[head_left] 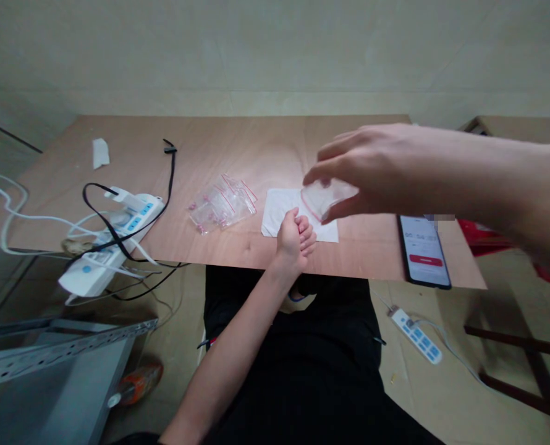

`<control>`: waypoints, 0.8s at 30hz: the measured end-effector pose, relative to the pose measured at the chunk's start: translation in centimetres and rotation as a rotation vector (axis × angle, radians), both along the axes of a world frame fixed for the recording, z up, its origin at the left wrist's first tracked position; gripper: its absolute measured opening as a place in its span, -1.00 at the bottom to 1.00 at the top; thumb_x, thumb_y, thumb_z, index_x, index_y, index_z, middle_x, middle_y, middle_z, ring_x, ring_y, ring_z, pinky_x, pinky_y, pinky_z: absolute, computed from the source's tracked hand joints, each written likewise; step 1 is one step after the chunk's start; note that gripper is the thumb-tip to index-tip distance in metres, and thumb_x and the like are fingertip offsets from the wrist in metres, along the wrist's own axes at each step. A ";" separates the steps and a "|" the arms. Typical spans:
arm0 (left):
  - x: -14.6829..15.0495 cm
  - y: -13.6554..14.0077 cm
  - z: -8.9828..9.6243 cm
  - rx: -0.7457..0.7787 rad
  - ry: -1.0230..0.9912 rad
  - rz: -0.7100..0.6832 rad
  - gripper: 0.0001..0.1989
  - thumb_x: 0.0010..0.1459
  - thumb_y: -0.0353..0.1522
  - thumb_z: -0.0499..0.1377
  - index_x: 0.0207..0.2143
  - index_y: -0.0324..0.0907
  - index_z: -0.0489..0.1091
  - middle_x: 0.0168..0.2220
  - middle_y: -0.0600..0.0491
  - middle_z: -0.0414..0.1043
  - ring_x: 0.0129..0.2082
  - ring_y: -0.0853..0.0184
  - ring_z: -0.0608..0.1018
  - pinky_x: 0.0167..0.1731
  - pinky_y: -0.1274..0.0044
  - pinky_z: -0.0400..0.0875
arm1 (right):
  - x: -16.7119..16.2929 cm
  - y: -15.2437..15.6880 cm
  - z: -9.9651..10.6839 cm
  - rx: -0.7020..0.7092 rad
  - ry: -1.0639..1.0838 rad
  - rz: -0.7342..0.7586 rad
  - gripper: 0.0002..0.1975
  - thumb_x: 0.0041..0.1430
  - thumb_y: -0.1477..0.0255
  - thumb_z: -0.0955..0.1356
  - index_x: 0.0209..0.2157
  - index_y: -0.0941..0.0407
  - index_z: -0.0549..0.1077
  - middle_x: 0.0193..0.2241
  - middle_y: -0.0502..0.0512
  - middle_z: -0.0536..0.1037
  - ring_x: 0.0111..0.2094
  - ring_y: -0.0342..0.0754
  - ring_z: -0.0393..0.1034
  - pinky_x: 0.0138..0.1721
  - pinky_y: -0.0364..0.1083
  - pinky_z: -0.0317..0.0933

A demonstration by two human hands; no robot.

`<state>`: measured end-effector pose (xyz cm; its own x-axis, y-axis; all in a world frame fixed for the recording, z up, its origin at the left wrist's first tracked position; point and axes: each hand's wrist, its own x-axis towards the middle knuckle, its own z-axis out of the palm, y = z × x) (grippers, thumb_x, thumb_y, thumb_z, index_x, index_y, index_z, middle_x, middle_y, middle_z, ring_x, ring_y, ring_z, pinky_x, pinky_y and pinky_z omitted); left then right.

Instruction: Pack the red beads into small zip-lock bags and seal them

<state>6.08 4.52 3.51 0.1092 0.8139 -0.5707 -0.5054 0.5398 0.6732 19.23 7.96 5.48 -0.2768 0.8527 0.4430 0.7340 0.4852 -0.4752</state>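
My right hand (349, 170) reaches in from the right and pinches a small clear zip bag (324, 196) between thumb and fingers, above a white sheet (275, 210) on the table. Just below that bag, my left hand (296, 238) is closed with its fingers curled in, over the near edge of the sheet. Whatever it may hold is hidden. To the left of the sheet lies a loose pile of clear zip bags (224, 204) with red seal lines. Small pinkish bits show inside several of them.
A wooden table (256, 145) stands against the wall. A white power strip (112, 247) with tangled cables and a black cable (172, 179) lies left. At the right edge rests a phone (424, 250). On the floor are another power strip (416, 335) and an orange bottle (140, 383).
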 end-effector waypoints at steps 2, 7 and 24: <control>-0.4 1.7 -1.2 0.212 0.491 0.044 -0.45 0.36 -0.25 -0.15 -0.73 -0.14 -0.01 -0.77 0.19 -0.07 -0.77 0.48 0.10 -0.69 0.60 -0.01 | 2.2 0.4 0.2 -0.001 -0.035 -0.059 -0.61 0.29 0.11 0.26 -0.31 0.08 0.57 -0.25 0.20 0.62 -0.10 0.06 0.46 -0.11 0.06 0.25; -0.9 5.6 -3.9 0.767 1.505 -0.290 -0.53 0.39 -0.24 -0.13 -0.45 -0.22 0.42 -0.42 -0.08 0.51 -0.38 0.27 0.55 -0.38 0.49 0.28 | 7.2 3.8 0.3 -0.085 -0.124 -0.258 -0.57 0.18 0.09 0.34 -0.22 0.19 0.56 -0.27 0.34 0.59 -0.18 0.07 0.48 -0.18 0.02 0.24; -1.4 5.2 -5.5 1.065 1.771 -0.321 -0.70 0.33 -0.32 -0.03 -0.30 -0.24 0.46 -0.28 -0.12 0.53 -0.19 0.17 0.49 -0.22 0.39 0.32 | 6.1 4.9 -8.5 -0.151 -0.104 -0.461 -0.06 0.18 0.00 0.27 0.30 0.45 -0.02 0.24 0.62 0.19 0.26 0.33 0.11 0.22 0.22 0.05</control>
<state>4.67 9.71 -2.03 0.2694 0.8885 0.3714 0.8914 -0.3761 0.2531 25.36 12.82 -3.04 0.1083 0.9492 0.2953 0.9031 0.0302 -0.4284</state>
